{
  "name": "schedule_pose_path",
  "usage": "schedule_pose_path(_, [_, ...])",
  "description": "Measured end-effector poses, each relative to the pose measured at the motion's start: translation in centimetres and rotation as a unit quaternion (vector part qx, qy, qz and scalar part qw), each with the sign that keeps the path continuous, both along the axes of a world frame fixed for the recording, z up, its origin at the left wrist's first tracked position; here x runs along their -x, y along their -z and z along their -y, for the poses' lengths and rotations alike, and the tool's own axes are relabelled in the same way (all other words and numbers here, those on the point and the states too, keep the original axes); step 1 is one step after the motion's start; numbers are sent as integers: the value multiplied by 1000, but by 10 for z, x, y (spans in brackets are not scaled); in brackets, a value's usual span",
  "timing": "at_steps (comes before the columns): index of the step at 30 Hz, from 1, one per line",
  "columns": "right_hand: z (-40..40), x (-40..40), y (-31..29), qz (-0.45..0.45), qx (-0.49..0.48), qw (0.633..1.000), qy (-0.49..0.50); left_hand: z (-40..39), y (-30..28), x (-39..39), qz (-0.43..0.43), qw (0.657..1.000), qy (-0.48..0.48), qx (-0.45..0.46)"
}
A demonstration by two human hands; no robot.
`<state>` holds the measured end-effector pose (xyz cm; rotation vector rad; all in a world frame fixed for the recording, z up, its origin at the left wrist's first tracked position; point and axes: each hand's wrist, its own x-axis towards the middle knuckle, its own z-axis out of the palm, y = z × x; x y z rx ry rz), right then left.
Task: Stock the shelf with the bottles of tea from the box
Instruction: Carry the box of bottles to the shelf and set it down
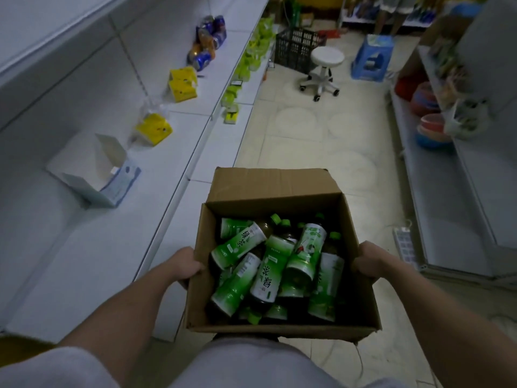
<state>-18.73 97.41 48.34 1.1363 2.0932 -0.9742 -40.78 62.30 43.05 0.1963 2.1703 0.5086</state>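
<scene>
I hold an open cardboard box [279, 186] in front of my body, above the aisle floor. Several green-labelled bottles of tea [268, 264] lie jumbled inside it, most on their sides. My left hand [186, 266] grips the box's left wall and my right hand [370, 260] grips its right wall. The white shelf [92, 247] runs along my left, its near stretch bare beside the box.
On the left shelf sit an open white carton [103, 172], yellow packs [154, 128], and cans [208, 42] farther back. A white stool [323, 71], a black crate [296, 47] and a blue stool [373, 57] stand in the aisle. Another shelf [436, 177] with bowls lines the right.
</scene>
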Motion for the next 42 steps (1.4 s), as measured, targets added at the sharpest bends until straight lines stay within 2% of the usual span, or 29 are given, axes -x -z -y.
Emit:
schedule_pose_path(6, [-81, 98, 4, 1, -15, 999, 38, -104, 12, 134, -14, 999, 48, -11])
schedule_pose_path(10, [-127, 162, -6, 2, -8, 999, 52, -155, 4, 205, 13, 999, 44, -3])
schedule_pose_path(17, [-200, 243, 21, 21, -10, 999, 23, -217, 13, 272, 40, 997, 46, 43])
schedule_pose_path(25, [-324, 364, 57, -13, 11, 999, -34, -316, 28, 360, 13, 998, 1, 69])
schedule_pose_path(27, [-363, 401, 51, -21, -1, 998, -65, -349, 26, 383, -10, 997, -23, 78])
schedule_pose_path(33, [-493, 501, 14, -64, -28, 995, -76, -466, -10, 470, -100, 993, -39, 50])
schedule_pose_path(38, [-579, 578, -7, -74, -62, 989, -108, -542, -21, 523, -100, 992, -70, 27])
schedule_pose_path(42, [-631, 631, 4, -55, -81, 989, -114, -595, -7, 570, -84, 993, -80, 25])
